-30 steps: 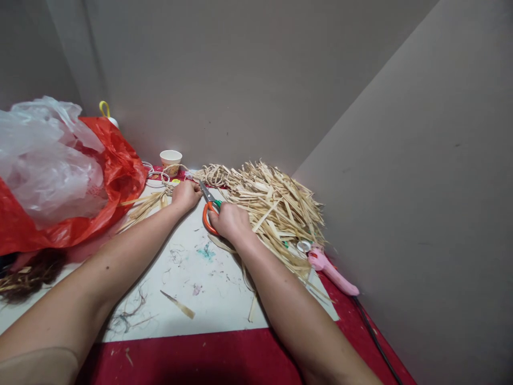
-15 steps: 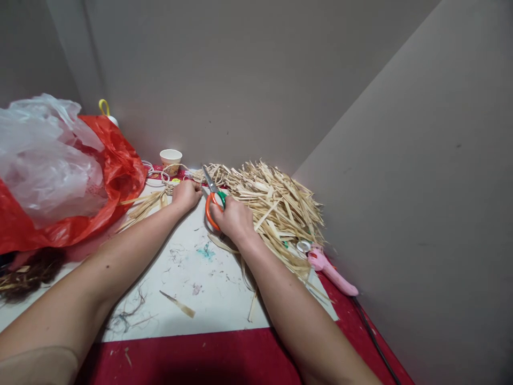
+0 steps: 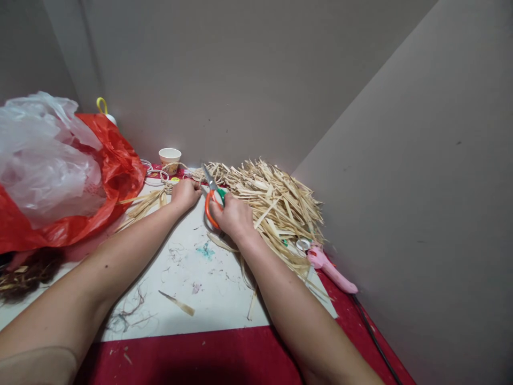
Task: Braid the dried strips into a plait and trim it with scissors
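Note:
My right hand (image 3: 235, 215) is closed round the orange and green handles of a pair of scissors (image 3: 209, 179), whose blades point away toward the wall and look slightly parted. Just left of them, my left hand (image 3: 185, 194) has its fingers pinched together; what sits between the fingertips is too small to make out. A bundle of dry straw strips (image 3: 144, 207) with a braided end lies beside and partly behind the left hand. Beyond and right of the scissors spreads a large heap of dry straw strips (image 3: 276, 198).
A paper cup (image 3: 170, 160) and white rings (image 3: 157, 177) stand near the wall. Red and clear plastic bags (image 3: 116, 160) bulge on the left, brown fibre (image 3: 32, 272) below them. A pink glue gun (image 3: 332, 271) with a black cord lies right. A loose strip (image 3: 176, 303) rests on the white board (image 3: 216, 315).
The whole view has shifted very slightly. Both hands and the scissors keep almost the same place over the board.

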`<state>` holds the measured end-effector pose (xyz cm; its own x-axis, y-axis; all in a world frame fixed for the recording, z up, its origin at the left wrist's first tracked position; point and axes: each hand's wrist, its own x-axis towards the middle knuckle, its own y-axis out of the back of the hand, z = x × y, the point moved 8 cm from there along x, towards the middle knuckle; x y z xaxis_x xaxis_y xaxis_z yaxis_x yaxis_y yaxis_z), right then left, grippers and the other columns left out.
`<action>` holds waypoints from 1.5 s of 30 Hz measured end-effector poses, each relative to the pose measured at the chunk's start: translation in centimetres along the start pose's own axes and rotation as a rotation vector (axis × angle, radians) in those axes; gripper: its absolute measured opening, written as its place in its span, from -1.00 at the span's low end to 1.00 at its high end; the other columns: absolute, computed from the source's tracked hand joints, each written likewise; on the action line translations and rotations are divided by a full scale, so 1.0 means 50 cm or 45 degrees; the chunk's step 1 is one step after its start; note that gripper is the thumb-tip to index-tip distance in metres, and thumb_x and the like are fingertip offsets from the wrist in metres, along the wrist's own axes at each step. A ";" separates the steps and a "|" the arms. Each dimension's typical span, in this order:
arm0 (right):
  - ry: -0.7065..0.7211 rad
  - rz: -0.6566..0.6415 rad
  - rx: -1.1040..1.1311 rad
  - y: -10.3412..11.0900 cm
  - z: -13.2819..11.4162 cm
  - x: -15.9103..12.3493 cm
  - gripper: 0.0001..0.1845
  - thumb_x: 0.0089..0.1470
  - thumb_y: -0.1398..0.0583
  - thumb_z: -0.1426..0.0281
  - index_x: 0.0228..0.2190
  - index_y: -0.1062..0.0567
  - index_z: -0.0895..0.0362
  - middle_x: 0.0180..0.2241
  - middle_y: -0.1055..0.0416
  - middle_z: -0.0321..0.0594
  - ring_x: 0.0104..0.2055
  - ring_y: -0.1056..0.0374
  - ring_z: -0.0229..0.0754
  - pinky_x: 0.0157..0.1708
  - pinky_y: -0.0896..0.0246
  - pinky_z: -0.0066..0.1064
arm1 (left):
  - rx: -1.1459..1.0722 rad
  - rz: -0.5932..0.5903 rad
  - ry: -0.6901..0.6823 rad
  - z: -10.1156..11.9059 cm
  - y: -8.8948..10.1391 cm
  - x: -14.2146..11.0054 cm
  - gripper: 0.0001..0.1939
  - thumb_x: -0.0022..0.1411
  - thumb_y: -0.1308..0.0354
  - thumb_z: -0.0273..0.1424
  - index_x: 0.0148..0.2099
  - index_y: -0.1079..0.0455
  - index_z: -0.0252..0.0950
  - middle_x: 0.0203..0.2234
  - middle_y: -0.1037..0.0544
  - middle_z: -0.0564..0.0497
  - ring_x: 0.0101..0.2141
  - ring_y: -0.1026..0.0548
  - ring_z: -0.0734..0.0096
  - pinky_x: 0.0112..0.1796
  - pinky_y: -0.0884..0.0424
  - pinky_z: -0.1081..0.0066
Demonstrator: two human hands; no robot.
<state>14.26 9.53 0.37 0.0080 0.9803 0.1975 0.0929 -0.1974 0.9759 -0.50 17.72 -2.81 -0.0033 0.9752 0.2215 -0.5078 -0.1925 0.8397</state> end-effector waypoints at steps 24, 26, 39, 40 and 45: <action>-0.156 0.062 0.256 -0.008 0.050 0.011 -0.49 0.09 0.02 0.00 -0.26 -0.52 0.10 -0.31 -0.54 -0.06 -0.21 -0.46 0.01 -0.27 -0.25 -0.31 | -0.108 -0.011 -0.007 -0.003 -0.003 0.012 -0.76 0.05 -0.14 -0.28 -0.27 -0.58 -0.22 -0.32 -0.64 -0.01 -0.29 -0.53 0.30 -0.30 -0.32 0.41; -0.144 0.066 0.251 -0.010 0.050 0.012 -0.47 0.09 0.03 0.00 -0.26 -0.52 0.11 -0.31 -0.54 -0.05 -0.21 -0.46 0.01 -0.27 -0.24 -0.32 | -0.100 -0.019 -0.005 0.000 -0.001 0.011 -0.75 0.06 -0.14 -0.29 -0.26 -0.58 -0.22 -0.32 -0.64 -0.02 -0.28 -0.53 0.29 -0.29 -0.33 0.40; -0.154 0.088 0.337 -0.012 0.060 0.015 -0.47 0.08 0.01 -0.01 -0.27 -0.54 0.11 -0.35 -0.53 -0.08 -0.26 -0.44 -0.03 -0.29 -0.21 -0.34 | -0.099 -0.043 0.021 0.001 0.003 0.011 -0.76 0.06 -0.13 -0.29 -0.28 -0.57 -0.23 -0.37 -0.63 -0.01 -0.33 -0.51 0.31 -0.33 -0.31 0.40; -0.155 0.085 0.342 -0.013 0.060 0.015 -0.47 0.08 0.01 -0.01 -0.27 -0.54 0.11 -0.35 -0.53 -0.08 -0.26 -0.44 -0.04 -0.28 -0.21 -0.35 | -0.099 -0.042 0.022 0.002 0.003 0.011 -0.76 0.06 -0.13 -0.29 -0.28 -0.57 -0.23 -0.37 -0.63 -0.01 -0.33 -0.51 0.31 -0.33 -0.30 0.40; -0.169 0.091 0.366 -0.013 0.063 0.016 -0.49 0.07 -0.01 0.00 -0.29 -0.54 0.11 -0.37 -0.53 -0.11 -0.27 -0.44 -0.06 -0.29 -0.21 -0.36 | -0.100 -0.040 0.026 0.002 0.004 0.010 -0.75 0.07 -0.12 -0.28 -0.27 -0.57 -0.24 -0.36 -0.63 -0.01 -0.33 -0.50 0.32 -0.33 -0.30 0.40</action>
<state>17.32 10.45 -0.39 0.1526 0.9605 0.2326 0.3647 -0.2735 0.8901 -0.51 18.13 -2.46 -0.0032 0.9828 0.1848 -0.5740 -0.1531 0.8045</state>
